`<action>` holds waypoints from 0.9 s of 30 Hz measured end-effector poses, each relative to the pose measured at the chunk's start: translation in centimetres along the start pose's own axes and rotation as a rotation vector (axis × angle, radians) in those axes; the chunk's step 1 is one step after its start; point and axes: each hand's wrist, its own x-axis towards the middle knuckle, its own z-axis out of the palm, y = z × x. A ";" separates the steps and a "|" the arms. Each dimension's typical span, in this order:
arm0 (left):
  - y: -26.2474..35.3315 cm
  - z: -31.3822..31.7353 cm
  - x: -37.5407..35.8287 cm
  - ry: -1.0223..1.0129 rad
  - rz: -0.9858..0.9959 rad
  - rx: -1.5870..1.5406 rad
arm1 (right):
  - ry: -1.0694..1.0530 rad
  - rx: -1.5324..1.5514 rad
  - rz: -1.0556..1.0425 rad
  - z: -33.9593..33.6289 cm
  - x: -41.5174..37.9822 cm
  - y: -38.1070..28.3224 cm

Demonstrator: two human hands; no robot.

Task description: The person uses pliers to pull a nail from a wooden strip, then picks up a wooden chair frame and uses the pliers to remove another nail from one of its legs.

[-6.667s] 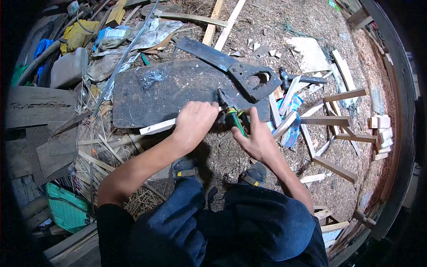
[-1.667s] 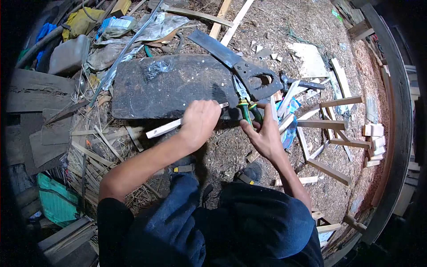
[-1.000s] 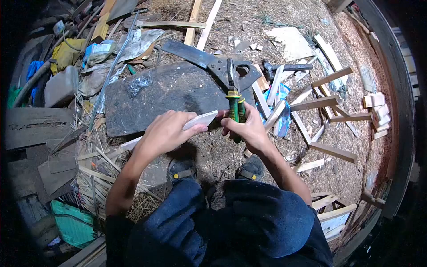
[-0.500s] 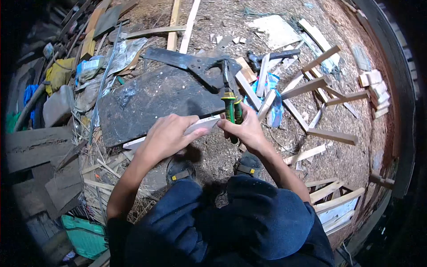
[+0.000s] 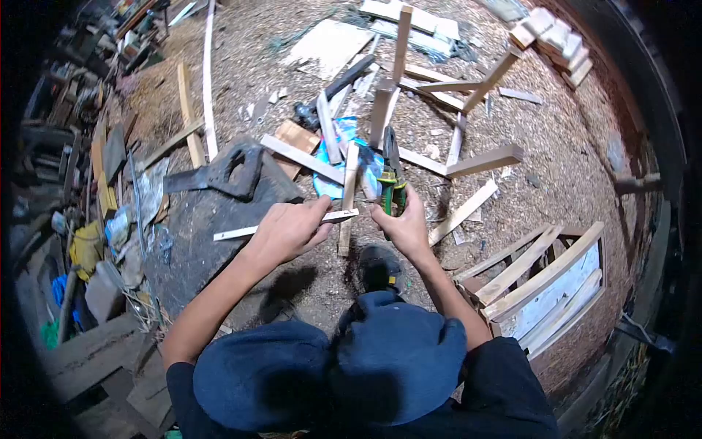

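Note:
A thin pale wooden strip [image 5: 235, 233] is gripped in my left hand [image 5: 287, 233], which is closed around it, so its middle is hidden. The strip's right end sticks out past my fingertips, near my right hand [image 5: 404, 225]. Green-and-yellow-handled pliers [image 5: 391, 186] stand upright in my right hand, jaws pointing away from me, with fingers wrapped around the handles. Below and left of the strip lies a dark board [image 5: 197, 219]. On its far end rests a handsaw [image 5: 223, 174] with a dark handle.
A wooden frame with upright legs [image 5: 380, 110] stands ahead on the chip-covered ground. A hammer [image 5: 351, 77] lies beyond loose sticks and a blue plastic wrapper [image 5: 329, 172]. A slatted wooden piece [image 5: 541, 285] sits at right. Scrap and a yellow bag [image 5: 86, 245] crowd the left.
My view has swung right, so the board and saw appear farther left and the wooden frame nearer the middle. Both hands keep hold of the strip and pliers.

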 end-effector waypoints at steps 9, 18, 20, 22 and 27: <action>3.5 4.1 11.2 0.039 0.314 0.279 | 0.373 -0.399 0.101 -7.4 -1.0 1.8; 4.9 10.2 18.3 0.035 0.505 0.498 | 0.449 -0.373 0.136 -8.5 -0.6 2.1; 5.0 9.7 19.9 0.011 0.549 0.537 | 0.507 -0.418 0.145 -9.2 -1.0 2.8; 4.1 9.8 21.5 -0.003 0.581 0.565 | 0.553 -0.419 0.189 -9.6 -0.8 3.1; 3.3 11.6 24.9 -0.034 0.602 0.496 | 0.606 -0.545 0.117 -10.2 -0.6 6.2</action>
